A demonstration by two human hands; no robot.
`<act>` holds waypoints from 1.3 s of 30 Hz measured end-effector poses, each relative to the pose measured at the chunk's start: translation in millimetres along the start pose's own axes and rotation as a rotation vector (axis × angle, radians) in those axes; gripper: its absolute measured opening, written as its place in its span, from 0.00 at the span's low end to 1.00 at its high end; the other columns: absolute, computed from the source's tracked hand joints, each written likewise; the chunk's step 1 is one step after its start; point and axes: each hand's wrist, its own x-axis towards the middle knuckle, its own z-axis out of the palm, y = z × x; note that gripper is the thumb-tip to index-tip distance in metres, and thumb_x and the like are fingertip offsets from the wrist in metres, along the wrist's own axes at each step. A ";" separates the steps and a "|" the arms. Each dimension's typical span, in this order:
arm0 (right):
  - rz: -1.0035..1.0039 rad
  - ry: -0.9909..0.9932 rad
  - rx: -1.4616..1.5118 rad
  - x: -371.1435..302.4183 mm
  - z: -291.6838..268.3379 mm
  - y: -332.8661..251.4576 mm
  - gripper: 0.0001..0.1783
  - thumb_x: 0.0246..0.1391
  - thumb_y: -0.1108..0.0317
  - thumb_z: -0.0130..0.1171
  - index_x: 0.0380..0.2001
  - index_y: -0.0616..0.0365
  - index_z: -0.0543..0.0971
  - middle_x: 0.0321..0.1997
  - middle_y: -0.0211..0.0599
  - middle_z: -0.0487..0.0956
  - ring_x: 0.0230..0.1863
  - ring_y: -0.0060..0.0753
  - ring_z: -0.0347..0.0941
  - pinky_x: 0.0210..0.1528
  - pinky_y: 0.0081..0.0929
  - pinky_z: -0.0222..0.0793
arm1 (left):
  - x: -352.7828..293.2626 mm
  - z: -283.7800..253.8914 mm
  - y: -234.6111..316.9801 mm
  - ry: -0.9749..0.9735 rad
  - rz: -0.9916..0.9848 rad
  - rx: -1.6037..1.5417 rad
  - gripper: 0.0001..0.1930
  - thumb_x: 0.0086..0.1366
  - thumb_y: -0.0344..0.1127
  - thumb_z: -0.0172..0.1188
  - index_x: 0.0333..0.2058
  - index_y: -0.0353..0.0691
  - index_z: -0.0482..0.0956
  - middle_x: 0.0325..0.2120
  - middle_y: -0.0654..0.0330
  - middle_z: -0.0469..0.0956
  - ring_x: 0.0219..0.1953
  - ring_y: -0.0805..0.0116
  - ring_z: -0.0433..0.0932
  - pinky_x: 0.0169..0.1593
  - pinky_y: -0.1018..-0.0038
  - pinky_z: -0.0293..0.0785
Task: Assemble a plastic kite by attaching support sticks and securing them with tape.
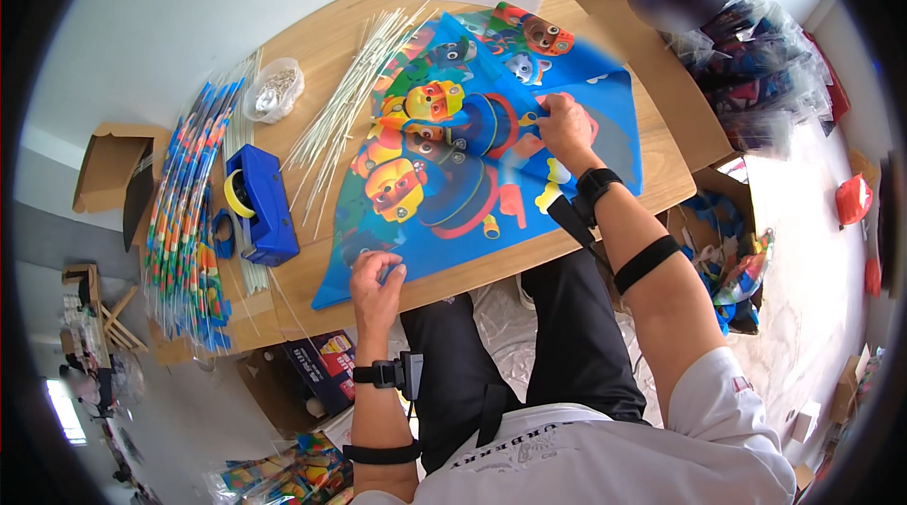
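Note:
A blue kite sheet (pixel 472 127) printed with cartoon dogs lies spread across the wooden table (pixel 312 42). My left hand (pixel 376 278) pinches the sheet's near corner at the table's front edge. My right hand (pixel 565 122) presses down on the sheet's right side, fingers curled on the fabric near a pink patch. Both wrists wear black straps.
A bundle of thin white rods (pixel 350 94) lies fanned left of the kite. A blue tape dispenser (pixel 260 203) sits further left, beside stacked colourful kite tails (pixel 184 212). A clear tub of small metal parts (pixel 272 89) stands behind. Bagged kites (pixel 756 70) pile up at right.

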 end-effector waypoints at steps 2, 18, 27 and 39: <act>-0.006 0.015 0.001 -2.6 0.5 -7.8 0.13 0.39 0.66 0.61 0.32 0.56 0.77 0.35 0.42 0.79 0.41 0.48 0.74 0.42 0.39 0.68 | -0.9 -2.9 -2.1 0.001 0.001 0.012 0.06 0.49 0.25 0.60 0.28 0.36 0.76 0.29 0.59 0.72 0.34 0.65 0.71 0.39 0.73 0.67; -0.740 -0.072 0.137 -135.8 13.0 -55.6 0.26 0.38 0.70 0.63 0.44 0.62 0.70 0.54 0.49 0.66 0.57 0.52 0.61 0.59 0.45 0.56 | 23.5 -13.0 -3.6 -0.086 0.098 0.145 0.04 0.52 0.27 0.60 0.29 0.36 0.77 0.24 0.61 0.74 0.27 0.69 0.72 0.32 0.75 0.69; -0.702 -0.109 0.083 -164.9 21.5 -59.4 0.28 0.43 0.67 0.60 0.50 0.62 0.68 0.57 0.48 0.64 0.61 0.52 0.57 0.63 0.45 0.51 | 149.2 -45.5 -31.2 0.435 0.173 0.560 0.04 0.52 0.30 0.60 0.26 0.38 0.76 0.25 0.49 0.76 0.32 0.48 0.75 0.36 0.58 0.70; -0.654 -0.137 0.072 -163.9 16.6 -56.3 0.27 0.45 0.66 0.59 0.50 0.62 0.69 0.57 0.47 0.64 0.60 0.51 0.58 0.63 0.46 0.51 | 210.1 -21.5 -46.8 0.340 -0.088 0.496 0.05 0.50 0.31 0.53 0.21 0.41 0.77 0.23 0.50 0.77 0.29 0.47 0.76 0.33 0.58 0.71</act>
